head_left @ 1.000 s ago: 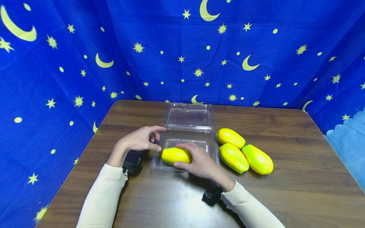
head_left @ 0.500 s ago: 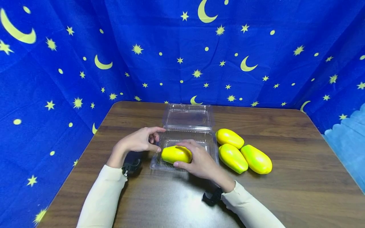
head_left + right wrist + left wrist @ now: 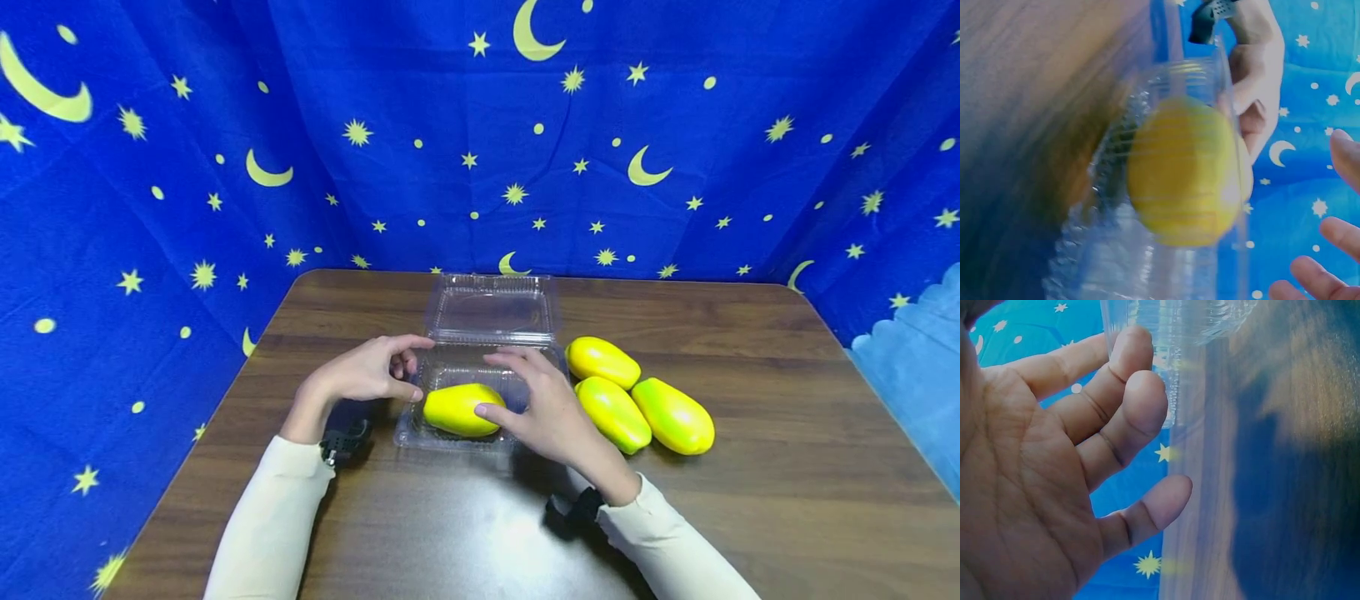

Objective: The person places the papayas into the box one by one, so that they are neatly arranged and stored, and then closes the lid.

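Note:
A clear plastic clamshell box [image 3: 408,438] stands on the table with its lid [image 3: 491,315] folded back. One yellow papaya [image 3: 456,410] lies in its front part; the right wrist view shows this papaya [image 3: 1185,175] through the ribbed wall. My left hand [image 3: 366,367] is at the box's left side, index fingertip and thumb right at the rim, the other fingers loosely bent in the left wrist view. Spread over the box's right part, my right hand [image 3: 551,412] has its fingers apart, and its thumb overlaps the papaya's right end in the head view.
To the right of the box lie three more papayas: a back one [image 3: 602,362], a front one [image 3: 615,414] and a greenish-yellow right one [image 3: 673,416]. A blue star-and-moon cloth [image 3: 420,100] hangs behind the brown wooden table [image 3: 750,358].
My right hand has let go of the papaya in the box and drawn back to the right, its fingers opening. The papaya stays in the box, and the left hand keeps its place.

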Tool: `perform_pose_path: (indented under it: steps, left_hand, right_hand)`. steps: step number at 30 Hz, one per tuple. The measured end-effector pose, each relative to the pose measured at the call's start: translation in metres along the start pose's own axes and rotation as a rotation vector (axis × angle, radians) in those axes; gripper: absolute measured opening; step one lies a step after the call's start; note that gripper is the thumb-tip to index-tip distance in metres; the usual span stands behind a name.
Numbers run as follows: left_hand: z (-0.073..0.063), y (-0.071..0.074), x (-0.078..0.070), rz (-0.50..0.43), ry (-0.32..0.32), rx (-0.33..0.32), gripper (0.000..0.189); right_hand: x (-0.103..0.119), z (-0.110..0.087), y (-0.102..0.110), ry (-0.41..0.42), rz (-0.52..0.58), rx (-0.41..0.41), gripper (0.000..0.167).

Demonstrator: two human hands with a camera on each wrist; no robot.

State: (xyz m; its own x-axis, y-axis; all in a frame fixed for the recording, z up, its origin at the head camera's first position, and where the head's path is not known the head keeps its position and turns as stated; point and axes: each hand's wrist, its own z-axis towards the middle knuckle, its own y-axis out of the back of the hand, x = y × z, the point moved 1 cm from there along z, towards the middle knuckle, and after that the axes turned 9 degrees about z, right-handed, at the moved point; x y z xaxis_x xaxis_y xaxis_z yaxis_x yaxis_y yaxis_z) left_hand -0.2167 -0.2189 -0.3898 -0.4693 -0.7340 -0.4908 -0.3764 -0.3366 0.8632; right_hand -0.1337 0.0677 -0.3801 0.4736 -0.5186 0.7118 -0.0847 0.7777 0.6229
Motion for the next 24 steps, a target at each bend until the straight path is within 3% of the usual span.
perform_pose_path:
  steps: [8,16,24]
  left_hand:
    - [0.000,0.002,0.000,0.002,0.009,-0.006,0.077]
    - [0.000,0.000,0.001,0.014,-0.014,-0.007,0.076]
    - [-0.001,-0.001,0.002,0.014,-0.008,0.005,0.077]
  right_hand:
    - [0.004,-0.004,0.026,0.059,0.018,-0.143,0.059]
    - [0.000,-0.016,0.057,0.007,0.032,-0.268,0.058]
    - [-0.011,-0.030,0.082,0.033,0.025,-0.397,0.055]
